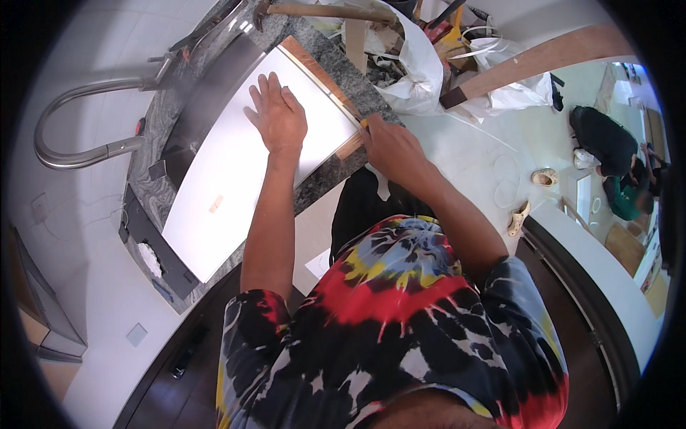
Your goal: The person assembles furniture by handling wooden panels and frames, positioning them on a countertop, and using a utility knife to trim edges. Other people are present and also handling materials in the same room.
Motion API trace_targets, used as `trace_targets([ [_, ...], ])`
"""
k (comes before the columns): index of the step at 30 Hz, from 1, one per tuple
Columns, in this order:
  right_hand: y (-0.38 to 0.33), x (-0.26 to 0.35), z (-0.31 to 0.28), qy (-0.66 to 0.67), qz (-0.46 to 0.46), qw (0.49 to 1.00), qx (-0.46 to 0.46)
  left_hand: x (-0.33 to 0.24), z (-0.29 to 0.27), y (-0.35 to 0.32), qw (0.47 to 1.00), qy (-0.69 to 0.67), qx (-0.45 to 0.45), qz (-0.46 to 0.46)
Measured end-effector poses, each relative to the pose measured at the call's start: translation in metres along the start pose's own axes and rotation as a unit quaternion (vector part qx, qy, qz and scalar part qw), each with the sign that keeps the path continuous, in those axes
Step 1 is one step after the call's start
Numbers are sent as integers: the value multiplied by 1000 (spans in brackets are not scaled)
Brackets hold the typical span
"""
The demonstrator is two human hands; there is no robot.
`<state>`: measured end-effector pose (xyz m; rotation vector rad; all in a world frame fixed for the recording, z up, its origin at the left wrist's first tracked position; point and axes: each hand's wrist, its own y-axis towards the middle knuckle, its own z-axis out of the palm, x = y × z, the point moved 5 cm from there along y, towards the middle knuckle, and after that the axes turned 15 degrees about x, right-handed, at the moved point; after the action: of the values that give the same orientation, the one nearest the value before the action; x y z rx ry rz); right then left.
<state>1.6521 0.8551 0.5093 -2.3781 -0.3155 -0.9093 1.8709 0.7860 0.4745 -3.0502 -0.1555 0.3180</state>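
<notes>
A long white panel (pixel 236 164) lies across a grey speckled stone counter (pixel 314 187). Flat on it rests my left hand (pixel 281 118), fingers stretched out. At the panel's far right end, my right hand (pixel 393 150) is closed around a small yellow tool (pixel 364 124); most of it is hidden, so its exact kind is unclear. Its tip is by the panel's edge, where a thin pale strip (pixel 330 91) runs along. Brown wood (pixel 304 57) shows from beneath that edge. A small tan patch (pixel 216 204) marks the panel's near part.
A curved metal tap (pixel 53 125) and dark sink (pixel 214 86) are at the left. Behind the counter lie a hammer (pixel 329 10) and white sacks (pixel 418 68) of scraps. A wooden board (pixel 543 61) slants in at right. Sandals (pixel 520 218) and people (pixel 607 139) are farther right.
</notes>
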Motion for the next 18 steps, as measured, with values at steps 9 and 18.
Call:
trace_targets([
  [9, 11, 3, 6, -36, 14, 998, 51, 3, 2, -1, 1000, -5, 9, -20],
  [18, -9, -2, 11, -51, 38, 995, 76, 5, 5, -3, 1000, -1, -1, -16],
])
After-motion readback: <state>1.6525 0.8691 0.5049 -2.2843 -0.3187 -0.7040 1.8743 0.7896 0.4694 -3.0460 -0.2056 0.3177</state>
